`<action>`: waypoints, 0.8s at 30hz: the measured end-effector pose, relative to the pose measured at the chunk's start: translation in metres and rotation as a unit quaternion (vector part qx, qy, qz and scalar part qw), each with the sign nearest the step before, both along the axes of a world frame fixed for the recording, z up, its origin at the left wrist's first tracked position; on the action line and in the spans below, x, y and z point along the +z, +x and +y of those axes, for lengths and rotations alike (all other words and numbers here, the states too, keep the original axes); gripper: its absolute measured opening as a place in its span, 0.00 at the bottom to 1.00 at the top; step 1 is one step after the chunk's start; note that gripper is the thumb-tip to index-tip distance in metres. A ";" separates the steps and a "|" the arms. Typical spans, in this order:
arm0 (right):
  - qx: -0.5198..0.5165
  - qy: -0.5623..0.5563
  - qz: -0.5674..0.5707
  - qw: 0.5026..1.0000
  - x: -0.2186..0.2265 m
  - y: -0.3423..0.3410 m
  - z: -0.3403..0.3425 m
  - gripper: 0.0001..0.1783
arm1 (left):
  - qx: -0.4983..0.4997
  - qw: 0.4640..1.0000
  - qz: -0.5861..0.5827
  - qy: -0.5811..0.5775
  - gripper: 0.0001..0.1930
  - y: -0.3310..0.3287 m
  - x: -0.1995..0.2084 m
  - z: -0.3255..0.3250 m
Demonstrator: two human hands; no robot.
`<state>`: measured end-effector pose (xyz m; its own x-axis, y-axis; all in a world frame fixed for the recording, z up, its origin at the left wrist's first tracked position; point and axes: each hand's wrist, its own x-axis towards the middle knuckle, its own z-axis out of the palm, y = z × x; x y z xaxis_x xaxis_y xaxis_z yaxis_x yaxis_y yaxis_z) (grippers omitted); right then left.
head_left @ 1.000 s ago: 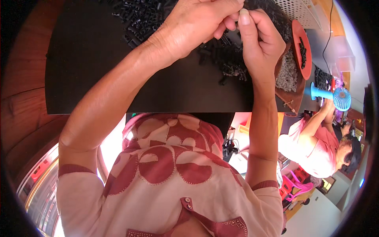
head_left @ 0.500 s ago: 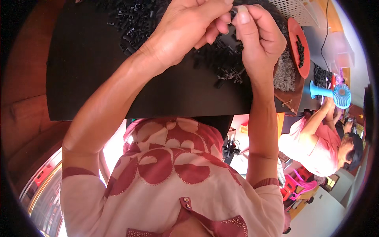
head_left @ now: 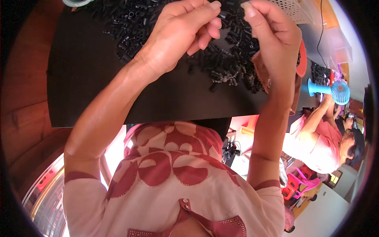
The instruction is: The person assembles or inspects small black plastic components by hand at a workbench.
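the left hand [head_left: 177,37] and right hand [head_left: 272,37] are raised close together above a black mat [head_left: 98,79], fingertips almost meeting near the top edge of the view. the left hand pinches a small black tube piece [head_left: 224,15] btw thumb and fingers, other fingers curled in. the right hand has thumb and forefinger brought narrow just beside that piece; i cannot tell if it also grips it. under both hands, on the mat, lies a big pile of small black parts [head_left: 166,23], some with ribbed springs. an orange tray [head_left: 302,59] is partly hidden behind the right wrist. further right a blue handheld fan [head_left: 331,90] stands, w/ another person in a pink shirt [head_left: 316,142] near it.
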<state>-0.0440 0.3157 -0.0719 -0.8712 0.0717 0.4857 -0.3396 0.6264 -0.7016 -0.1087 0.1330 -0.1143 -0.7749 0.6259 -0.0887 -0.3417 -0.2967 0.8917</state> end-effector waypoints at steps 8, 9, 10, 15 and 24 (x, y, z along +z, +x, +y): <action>0.066 0.253 -0.069 0.963 -0.006 -0.008 0.060 0.10 | 0.035 0.997 0.070 0.015 0.16 0.000 -0.006 0.002; 0.064 0.253 -0.069 0.963 -0.010 -0.010 0.061 0.10 | 0.043 0.997 0.065 0.027 0.16 0.000 -0.006 0.002; 0.061 0.308 -0.082 0.946 -0.014 -0.011 0.061 0.10 | 0.041 0.997 0.066 0.027 0.16 -0.001 -0.007 0.002; 0.080 0.369 -0.111 0.919 -0.025 -0.018 0.056 0.14 | 0.042 0.996 0.080 0.008 0.15 -0.003 -0.009 0.002; 0.113 0.396 -0.116 0.904 -0.021 -0.030 0.060 0.13 | 0.054 0.996 0.073 0.012 0.15 -0.006 -0.009 -0.001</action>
